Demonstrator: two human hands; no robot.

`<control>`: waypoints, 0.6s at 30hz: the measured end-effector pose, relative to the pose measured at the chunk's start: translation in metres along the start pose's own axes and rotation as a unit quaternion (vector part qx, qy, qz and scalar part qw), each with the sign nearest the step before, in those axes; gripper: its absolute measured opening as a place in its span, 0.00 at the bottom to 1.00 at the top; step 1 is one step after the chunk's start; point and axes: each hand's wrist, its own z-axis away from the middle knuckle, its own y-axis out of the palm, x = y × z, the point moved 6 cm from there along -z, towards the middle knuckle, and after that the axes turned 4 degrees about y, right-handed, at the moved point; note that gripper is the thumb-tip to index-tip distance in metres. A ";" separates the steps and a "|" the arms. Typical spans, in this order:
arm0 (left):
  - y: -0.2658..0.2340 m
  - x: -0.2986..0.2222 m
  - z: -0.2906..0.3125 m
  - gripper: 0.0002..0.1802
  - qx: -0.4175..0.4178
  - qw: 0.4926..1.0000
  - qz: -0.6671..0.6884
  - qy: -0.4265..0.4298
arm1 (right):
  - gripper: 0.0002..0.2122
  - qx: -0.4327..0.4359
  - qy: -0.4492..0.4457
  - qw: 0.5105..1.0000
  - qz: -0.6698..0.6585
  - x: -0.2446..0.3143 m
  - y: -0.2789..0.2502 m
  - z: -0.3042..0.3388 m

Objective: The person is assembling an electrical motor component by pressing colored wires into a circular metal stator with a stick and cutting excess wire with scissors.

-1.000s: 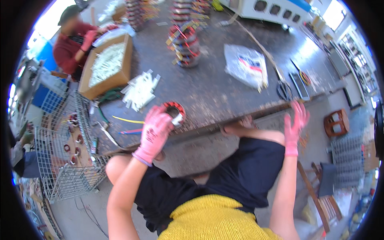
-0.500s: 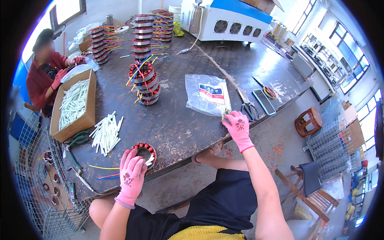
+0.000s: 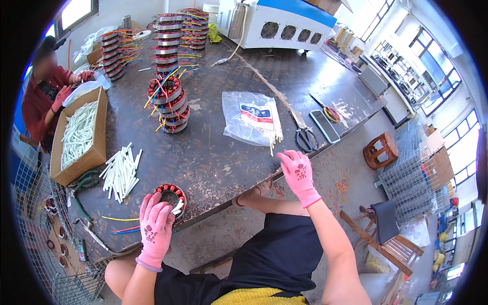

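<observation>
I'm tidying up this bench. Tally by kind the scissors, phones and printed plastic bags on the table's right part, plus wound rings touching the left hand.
Scissors: 2 (dark-handled pair, red-and-yellow-handled pair)
Phone: 1
Printed plastic bag: 1
Wound ring at the left hand: 1
Total: 5

the person has two hands, one left hand (image 3: 155, 231) and one right hand (image 3: 300, 178). there is one single wound ring (image 3: 175, 191) with three wires (image 3: 122, 219), beside four ring stacks (image 3: 176, 110). also one plastic bag (image 3: 236, 114), one phone (image 3: 325, 127), one pair of dark-handled scissors (image 3: 307, 140), one cardboard box (image 3: 92, 163), one uncountable pile of white tubes (image 3: 122, 174), one machine (image 3: 262, 25) with four fans (image 3: 288, 32), one stool (image 3: 391, 146) and one co-worker (image 3: 40, 107).
</observation>
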 end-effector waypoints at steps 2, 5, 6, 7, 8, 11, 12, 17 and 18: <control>0.001 0.000 -0.001 0.16 -0.002 1.000 0.002 0.000 | 0.12 0.002 0.000 1.000 0.011 -0.001 0.005 -0.009; 0.001 -0.002 -0.002 0.16 0.001 1.000 0.006 0.001 | 0.12 0.009 -0.010 1.000 0.023 -0.001 0.014 -0.011; 0.001 -0.001 -0.002 0.16 0.002 1.000 0.006 0.000 | 0.12 0.010 -0.016 1.000 0.025 0.002 0.017 -0.011; 0.001 0.000 -0.002 0.16 0.005 1.000 0.007 0.002 | 0.12 0.011 -0.023 0.999 0.028 0.004 0.018 -0.011; 0.001 0.001 -0.002 0.15 0.007 1.000 0.009 0.003 | 0.11 0.011 -0.017 1.000 0.021 0.005 0.018 -0.008; 0.000 0.002 0.001 0.15 0.013 1.000 0.006 -0.003 | 0.12 0.015 -0.025 1.000 -0.006 0.013 0.015 0.000; 0.000 0.002 0.000 0.15 0.013 1.000 0.005 -0.005 | 0.12 0.008 -0.016 1.000 -0.007 0.013 0.013 0.000; 0.002 0.001 0.001 0.16 0.009 1.000 0.005 0.000 | 0.12 -0.005 0.001 1.000 0.012 0.004 0.013 -0.007; 0.002 0.001 0.001 0.16 0.007 1.000 0.007 0.003 | 0.14 0.020 0.001 1.000 -0.002 0.003 0.016 -0.008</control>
